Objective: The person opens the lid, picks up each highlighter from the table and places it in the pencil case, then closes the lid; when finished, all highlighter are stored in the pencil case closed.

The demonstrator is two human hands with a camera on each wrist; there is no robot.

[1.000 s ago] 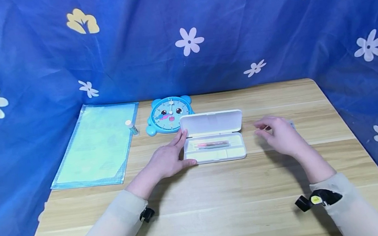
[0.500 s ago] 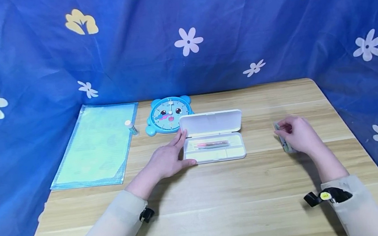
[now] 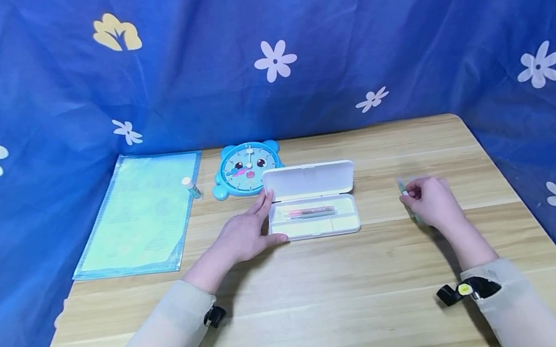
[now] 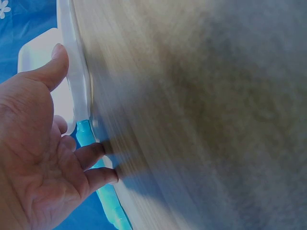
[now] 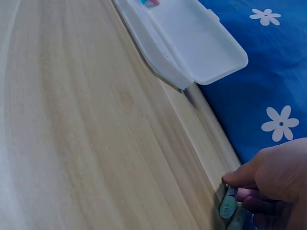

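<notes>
A white pencil case [image 3: 345,223] lies with its lid raised, a pinkish pen [image 3: 310,213] in its rear compartment. At its left end rests my left hand [image 3: 244,236], thumb along the front edge and fingers against the lid side. The left wrist view shows that hand's fingers extended beside the case [image 4: 79,57]. To the right of the case, my right hand [image 3: 432,201] pinches a slim green pen [image 3: 401,186] between thumb and fingers. In the right wrist view, the green pen's rounded end [image 5: 227,207] pokes out below the thumb; the curled fingers hide part of it.
Behind the case stands a blue toy clock [image 3: 223,192] with a cartoon face. A glue stick [image 3: 192,188] with a white cap lies at the edge of a light-blue mesh folder [image 3: 129,215] on the left. A blue flowered cloth [image 3: 191,62] hangs behind the wooden table [image 3: 325,306].
My right hand has moved right to the green pen, taken hold of it, and shifted slightly back left with it. The left hand and the case have stayed in place.
</notes>
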